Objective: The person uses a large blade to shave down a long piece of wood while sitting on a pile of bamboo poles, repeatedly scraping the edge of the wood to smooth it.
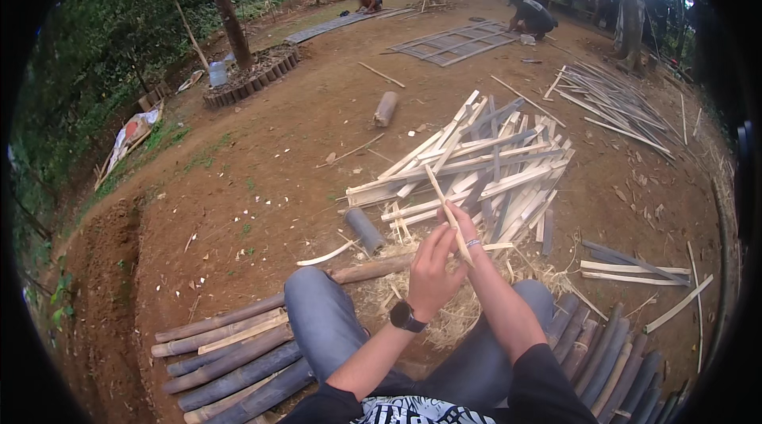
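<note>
A thin, pale bamboo strip (441,195) slants up and away between my hands, above my lap. My right hand (461,222) is closed around its middle, farther out. Nearer to me, my left hand (433,273), with a dark watch on its wrist, is closed at the strip's lower end; some of its fingers are hidden. Whether either hand also holds a blade cannot be seen. Beyond my hands lies a loose heap of split bamboo strips (508,178), some pale, some grey. Pale shavings (452,333) cover the ground between my knees.
Bamboo poles (230,356) lie at my left, and more poles (611,353) at my right. A short bamboo piece (363,230) rests by my left knee, a log (386,109) farther off. Several people work at the back, one person (533,15) beside a bamboo lattice (460,43).
</note>
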`<state>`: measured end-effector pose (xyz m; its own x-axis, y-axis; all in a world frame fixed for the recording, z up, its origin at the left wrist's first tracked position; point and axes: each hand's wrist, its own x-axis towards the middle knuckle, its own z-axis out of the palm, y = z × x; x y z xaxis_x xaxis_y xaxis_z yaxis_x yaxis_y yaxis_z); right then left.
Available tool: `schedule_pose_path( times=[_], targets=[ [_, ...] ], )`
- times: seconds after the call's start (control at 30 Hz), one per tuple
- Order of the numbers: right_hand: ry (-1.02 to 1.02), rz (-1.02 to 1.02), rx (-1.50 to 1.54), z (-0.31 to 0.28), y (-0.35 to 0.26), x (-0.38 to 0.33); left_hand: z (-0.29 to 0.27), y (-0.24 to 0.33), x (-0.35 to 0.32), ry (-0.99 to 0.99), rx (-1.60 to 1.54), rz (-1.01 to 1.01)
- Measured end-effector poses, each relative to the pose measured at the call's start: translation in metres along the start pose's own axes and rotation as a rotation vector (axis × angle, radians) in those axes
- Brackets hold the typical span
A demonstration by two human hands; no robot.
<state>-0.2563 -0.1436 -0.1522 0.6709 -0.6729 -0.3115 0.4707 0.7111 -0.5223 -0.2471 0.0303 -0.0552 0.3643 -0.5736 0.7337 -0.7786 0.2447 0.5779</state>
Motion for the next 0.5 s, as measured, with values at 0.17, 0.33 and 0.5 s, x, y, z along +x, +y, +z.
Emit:
schedule_pose_path(
  times=[0.17, 0.33, 0.5],
  targets=[
    [0.044, -0.023, 0.009, 0.008, 0.002, -0.001, 0.01, -0.005, 0.002, 0.085, -0.003, 0.014],
    [0.036, -0.019, -0.009, 0.006, 0.007, 0.007, 0.01, -0.009, 0.008, 0.149, 0.011, 0.065],
    [0.034, 0.01, -0.012, 0.0, 0.01, 0.016, -0.009, -0.011, 0.022, -0.013, -0.047, 0.117]
  ],
)
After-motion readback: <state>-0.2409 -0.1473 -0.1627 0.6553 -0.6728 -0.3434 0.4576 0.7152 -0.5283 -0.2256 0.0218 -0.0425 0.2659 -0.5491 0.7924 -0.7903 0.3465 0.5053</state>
